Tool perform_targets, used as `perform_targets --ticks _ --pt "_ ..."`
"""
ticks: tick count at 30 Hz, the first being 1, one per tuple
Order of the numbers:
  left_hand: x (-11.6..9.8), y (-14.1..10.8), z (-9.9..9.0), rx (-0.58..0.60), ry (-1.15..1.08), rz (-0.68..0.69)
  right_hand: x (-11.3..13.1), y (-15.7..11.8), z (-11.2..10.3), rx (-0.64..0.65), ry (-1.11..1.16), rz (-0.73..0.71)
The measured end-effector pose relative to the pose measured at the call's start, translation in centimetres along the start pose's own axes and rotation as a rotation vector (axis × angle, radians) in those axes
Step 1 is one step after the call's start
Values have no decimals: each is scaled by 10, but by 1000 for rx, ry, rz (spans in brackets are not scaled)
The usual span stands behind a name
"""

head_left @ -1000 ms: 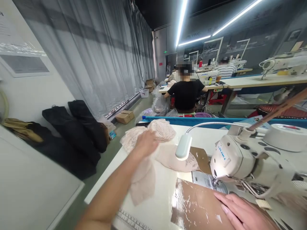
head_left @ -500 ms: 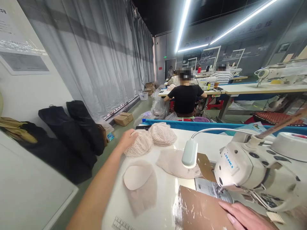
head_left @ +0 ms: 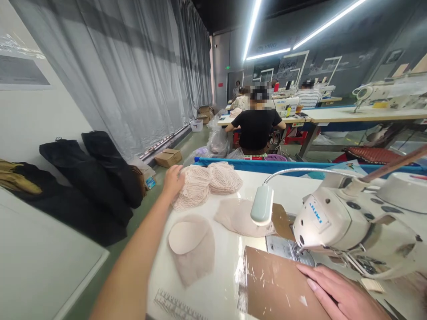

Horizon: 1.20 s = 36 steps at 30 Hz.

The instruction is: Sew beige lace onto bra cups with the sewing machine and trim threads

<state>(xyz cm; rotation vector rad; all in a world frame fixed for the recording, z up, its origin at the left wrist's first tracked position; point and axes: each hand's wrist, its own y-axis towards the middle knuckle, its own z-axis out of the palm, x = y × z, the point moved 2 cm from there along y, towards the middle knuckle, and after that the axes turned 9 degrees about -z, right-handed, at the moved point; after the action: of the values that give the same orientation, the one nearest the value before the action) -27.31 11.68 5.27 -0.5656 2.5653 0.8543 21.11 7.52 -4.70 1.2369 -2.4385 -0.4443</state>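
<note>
My left hand reaches to the far left of the table, its fingers curled against the outer edge of a stack of beige lace cup pieces. A second lace stack touches it on the right. My right hand lies flat, fingers stretched, on a brown taped board in front of the sewing machine. Between the hands lie a sheer beige fabric piece with a moulded cup and another beige piece with a lace edge, partly under the lamp head.
A lamp on a bendable neck hangs over the table. A printed ruler scale marks the near edge. Blue cloth borders the far edge. Beyond it a person in black sits at another table. Dark fabric rolls lean at left.
The view has shifted slightly, so the table sits a little higher in the picture. My left hand stays at the left lace stack; my right hand remains on the brown board.
</note>
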Motion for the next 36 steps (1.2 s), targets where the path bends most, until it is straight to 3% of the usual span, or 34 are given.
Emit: perform_targets --ticks 3,6,12,15,17,24,29,36 --pt "-10 -15 -23 12 44 37 5 3 -4 33 39 46" --pt "-33 -15 -29 52 89 71 6 4 -5 41 57 61" --pt "-71 4 13 232 187 17 8 3 -9 48 29 57" --pt "-67 5 31 343 219 9 9 1 -10 54 15 55" --pt "-60 4 32 383 222 44 7 0 -9 54 16 58" --pt "-35 5 3 366 216 152 1 -1 -1 53 40 54" --pt "-22 2 7 459 147 174 1 1 -1 21 42 50" --pt "-31 -6 36 304 114 56 2 2 -4 43 39 75"
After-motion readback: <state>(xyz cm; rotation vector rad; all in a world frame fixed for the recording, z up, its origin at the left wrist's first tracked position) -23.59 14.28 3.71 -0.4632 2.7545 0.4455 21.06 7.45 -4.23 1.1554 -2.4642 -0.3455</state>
